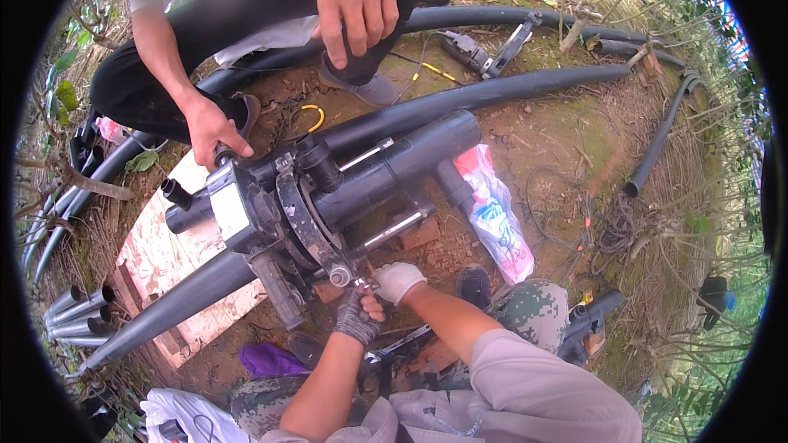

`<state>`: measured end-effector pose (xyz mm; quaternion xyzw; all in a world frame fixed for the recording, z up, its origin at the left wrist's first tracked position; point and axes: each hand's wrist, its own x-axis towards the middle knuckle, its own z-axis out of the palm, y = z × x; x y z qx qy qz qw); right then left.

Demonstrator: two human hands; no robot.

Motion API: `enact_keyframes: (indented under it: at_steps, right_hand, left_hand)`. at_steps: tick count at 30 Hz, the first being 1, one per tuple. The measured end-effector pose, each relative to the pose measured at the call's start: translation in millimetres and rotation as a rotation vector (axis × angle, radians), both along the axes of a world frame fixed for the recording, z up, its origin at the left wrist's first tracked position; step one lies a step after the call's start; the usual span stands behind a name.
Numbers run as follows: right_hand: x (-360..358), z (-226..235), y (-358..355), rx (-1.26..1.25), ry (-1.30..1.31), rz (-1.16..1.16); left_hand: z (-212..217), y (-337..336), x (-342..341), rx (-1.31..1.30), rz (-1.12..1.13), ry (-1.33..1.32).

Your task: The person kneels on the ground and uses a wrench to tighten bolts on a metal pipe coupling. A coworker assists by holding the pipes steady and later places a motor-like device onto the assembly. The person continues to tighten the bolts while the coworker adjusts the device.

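My left hand (pixel 359 320), in a grey knit glove with bare fingertips, is closed at the lower end of the pipe clamp (pixel 300 217). Beside it, my right hand (pixel 400 280) in a white glove is curled in toward the same spot. A small shiny metal piece (pixel 361 282) shows just above my fingers, next to the clamp's bolt (pixel 339 276); what either hand grips is hidden. The clamp rings a thick black pipe (pixel 394 168). A boxy tool with a white panel (pixel 229 207) sits against the clamp; a co-worker's hand (pixel 215 130) holds its handle.
Behind the clamp runs a long black pipe (pixel 525 86). A printed plastic bag (pixel 497 217) lies right of it. A board (pixel 189 279) is under the pipes at left. A power tool (pixel 468 51) lies at the back. Thin branches (pixel 657 238) crowd the right side.
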<state>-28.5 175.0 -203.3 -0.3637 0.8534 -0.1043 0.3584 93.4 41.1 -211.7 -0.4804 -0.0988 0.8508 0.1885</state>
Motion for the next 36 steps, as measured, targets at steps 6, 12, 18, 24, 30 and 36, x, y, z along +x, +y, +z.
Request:
enact_keyframes:
  at_steps: [6, 12, 18, 24, 30, 36]
  right_hand:
    - [1, -4, -2, -0.002, -0.003, -0.01]
    - [-6, 4, -3, 0.04, -0.048, 0.075]
    - [-12, -1, -2, 0.008, -0.098, 0.162]
    - [-13, -11, -1, -0.018, -0.1, 0.221]
    - [-12, -11, -1, -0.039, -0.066, 0.195]
    - [-12, -6, 0, -0.064, -0.042, 0.203]
  left_hand:
    - [1, 3, 1, -0.065, 0.0, -0.022]
    - [2, 5, 4, -0.056, 0.02, 0.045]
    - [9, 9, 3, -0.084, 0.027, 0.024]
    - [12, 10, 0, -0.101, 0.008, -0.036]
    - [14, 9, 1, -0.089, 0.018, 0.039]
    - [17, 10, -2, -0.11, 0.003, -0.049]
